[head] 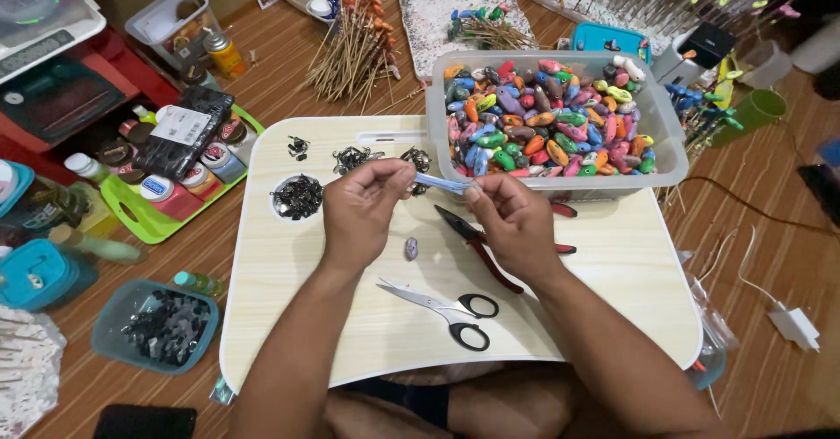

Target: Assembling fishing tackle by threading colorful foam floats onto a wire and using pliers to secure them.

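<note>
Blue lure body [440, 183] is being pinched at both ends by left hand [366, 212] and right hand [510, 220]. It is looking light, stiff and slick; fingertips are closing tightly on its tips.

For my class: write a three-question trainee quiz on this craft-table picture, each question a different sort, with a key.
1. True or false: the scissors lie shut on the lap table.
2. What do the left hand and right hand hold between them? A) blue strip B) pliers C) bottle
3. What fills the clear bin?

Key: 1 false, they lie open. 2 A. 3 Small many-coloured painted pieces.
</note>
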